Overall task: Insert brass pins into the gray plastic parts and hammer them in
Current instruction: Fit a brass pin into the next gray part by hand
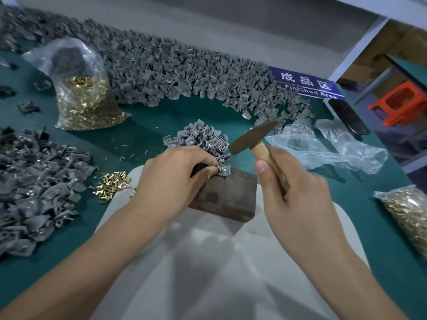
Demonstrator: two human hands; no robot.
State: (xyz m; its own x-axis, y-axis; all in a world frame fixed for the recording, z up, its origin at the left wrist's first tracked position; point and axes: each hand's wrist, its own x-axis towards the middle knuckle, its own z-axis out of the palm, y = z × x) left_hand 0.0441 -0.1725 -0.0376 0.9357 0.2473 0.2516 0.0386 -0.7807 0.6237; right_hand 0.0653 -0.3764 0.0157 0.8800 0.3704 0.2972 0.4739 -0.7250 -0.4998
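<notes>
Her left hand pinches a small gray plastic part, brass pin seated, on the dark block; right hand grips the raised wooden-handled hammer. Heaps beyond remain.

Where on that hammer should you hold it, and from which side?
Probably the wooden handle, low on its shaft, coming from the near side as the right hand does. The hammer is raised with its dark metal head tilted toward the gray part on the block, so the handle end is the free one.
</notes>
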